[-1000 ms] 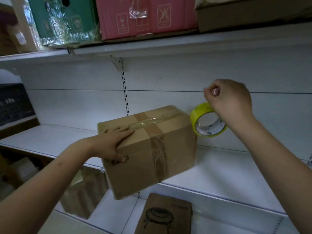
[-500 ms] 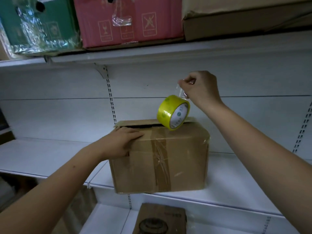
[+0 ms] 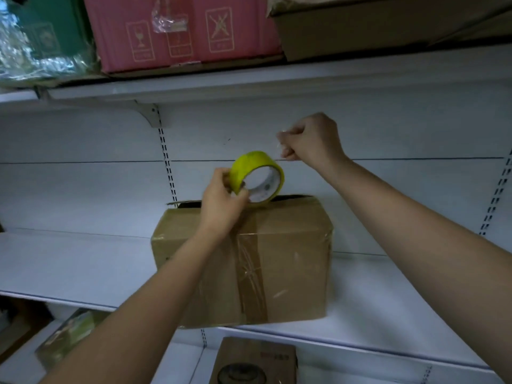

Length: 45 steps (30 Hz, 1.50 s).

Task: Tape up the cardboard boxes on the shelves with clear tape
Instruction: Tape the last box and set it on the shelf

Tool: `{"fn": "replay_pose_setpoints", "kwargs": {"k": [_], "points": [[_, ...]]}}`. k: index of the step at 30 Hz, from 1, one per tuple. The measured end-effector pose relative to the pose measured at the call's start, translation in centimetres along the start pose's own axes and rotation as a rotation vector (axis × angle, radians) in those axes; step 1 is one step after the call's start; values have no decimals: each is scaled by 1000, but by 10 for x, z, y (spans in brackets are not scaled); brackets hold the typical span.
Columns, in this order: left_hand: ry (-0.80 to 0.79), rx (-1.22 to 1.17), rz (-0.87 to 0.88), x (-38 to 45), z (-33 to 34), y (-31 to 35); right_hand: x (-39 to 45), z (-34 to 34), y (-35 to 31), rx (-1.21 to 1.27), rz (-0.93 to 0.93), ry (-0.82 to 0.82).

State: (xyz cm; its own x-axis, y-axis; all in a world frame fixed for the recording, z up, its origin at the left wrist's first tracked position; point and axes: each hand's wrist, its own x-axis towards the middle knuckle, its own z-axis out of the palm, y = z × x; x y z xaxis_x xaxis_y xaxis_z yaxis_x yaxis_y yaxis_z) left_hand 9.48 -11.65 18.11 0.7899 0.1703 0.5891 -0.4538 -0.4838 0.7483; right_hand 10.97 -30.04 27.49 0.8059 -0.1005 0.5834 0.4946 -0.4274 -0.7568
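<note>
The box [image 3: 243,261] stands on the middle shelf [image 3: 69,267], its long axis running left to right, with a taped band crossing the top and front face near the centre. The tape roll [image 3: 257,177] is held just above the box's rear top edge, core opening turned toward the camera. The left hand [image 3: 223,199] grips the roll, fingers curled over its rim and thumb at the core. The right hand [image 3: 310,139] sits up and to the right of the roll, fingers pressed together in a pinch on the free tape end [image 3: 279,144]; a short clear strip spans from pinch to roll. The box top lies directly beneath both hands, the left being nearer to it. The coming move probably turns on lowering the strip onto the top along the flap seam, which appears to run with the long axis. The rear flap edge stands slightly raised and may need pressing flat. Above, on the upper shelf [image 3: 277,76], sit a pink box [image 3: 180,31], a green wrapped box [image 3: 41,42] and a brown carton [image 3: 374,26], all well apart from the hands. Nothing stands between strip and box.
</note>
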Motion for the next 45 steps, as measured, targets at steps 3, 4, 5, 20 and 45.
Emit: {"fn": "replay_pose_setpoints", "kwargs": {"k": [3, 4, 5, 20, 45], "points": [[63, 126, 155, 21, -8, 1, -7, -7, 30, 257, 241, -70], [48, 185, 199, 23, -5, -1, -10, -7, 39, 308, 286, -67], [17, 233, 225, 25, 0, -5, -11, -5, 49, 341, 315, -51], [-261, 548, -20, 33, 45, -21, -28, -8, 143, 252, 370, 9], [-21, 230, -75, 32, 40, -27, -47, -52, 173, 377, 491, 79]]}}
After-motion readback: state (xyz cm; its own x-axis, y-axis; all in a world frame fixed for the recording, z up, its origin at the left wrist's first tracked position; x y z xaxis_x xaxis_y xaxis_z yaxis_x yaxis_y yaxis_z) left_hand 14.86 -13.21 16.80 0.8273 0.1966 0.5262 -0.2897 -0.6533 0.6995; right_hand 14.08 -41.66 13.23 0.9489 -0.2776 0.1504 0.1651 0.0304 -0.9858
